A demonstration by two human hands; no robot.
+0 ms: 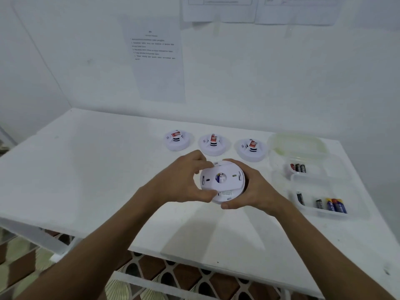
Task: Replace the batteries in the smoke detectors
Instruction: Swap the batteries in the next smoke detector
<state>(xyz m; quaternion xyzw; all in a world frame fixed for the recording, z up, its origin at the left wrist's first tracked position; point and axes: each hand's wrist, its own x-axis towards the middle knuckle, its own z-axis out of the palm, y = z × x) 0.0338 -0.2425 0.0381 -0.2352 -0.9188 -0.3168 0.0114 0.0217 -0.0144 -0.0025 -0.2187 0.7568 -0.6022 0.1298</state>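
I hold a round white smoke detector (225,180) above the table, its back plate facing me. My left hand (184,182) grips the back plate's left rim with curled fingers and thumb. My right hand (249,189) wraps round the detector's right side and underside. Three more smoke detectors (213,145) stand in a row behind, each with a red label on top. A clear tray (320,213) at the right holds several batteries (334,205). Another clear tray (313,161) behind it holds three batteries (298,168).
The white table (97,169) meets a white wall at the back, with printed sheets (154,59) taped on it. A clear lid or container (297,145) lies at the back right. The table's front edge runs below my forearms, above a patterned floor (173,273).
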